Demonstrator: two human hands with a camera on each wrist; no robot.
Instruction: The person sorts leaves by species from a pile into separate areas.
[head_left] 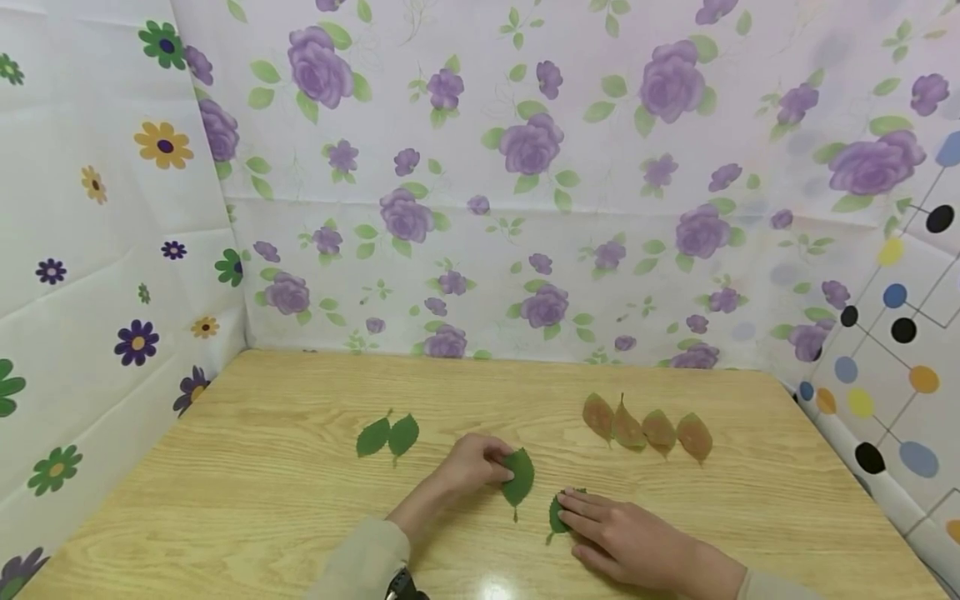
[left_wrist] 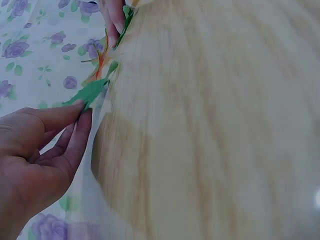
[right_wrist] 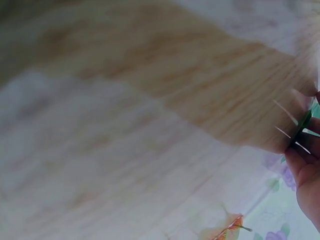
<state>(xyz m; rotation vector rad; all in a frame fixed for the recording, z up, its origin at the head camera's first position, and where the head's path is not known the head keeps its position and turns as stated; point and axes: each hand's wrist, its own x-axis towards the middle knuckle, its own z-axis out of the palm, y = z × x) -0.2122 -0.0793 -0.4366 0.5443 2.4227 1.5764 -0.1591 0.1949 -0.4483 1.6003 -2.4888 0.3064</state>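
My left hand (head_left: 474, 465) pinches a green leaf (head_left: 519, 478) by its left edge, thumb and fingertips on it. The leaf's short stem points toward me, and in the left wrist view the held leaf (left_wrist: 90, 94) shows nearly edge-on. To its right, my right hand (head_left: 618, 533) lays its fairly straight fingers over another green leaf (head_left: 556, 515), partly hiding it. In the right wrist view that leaf (right_wrist: 304, 121) appears dark, at the fingertips of the right hand (right_wrist: 309, 175).
Two green leaves (head_left: 403, 435) lie side by side at the left of the wooden table (head_left: 300, 483). Several brownish leaves (head_left: 660, 432) form a row at the back right. Flower-printed cloth (head_left: 480, 233) stands behind the table, with patterned cloths at both sides.
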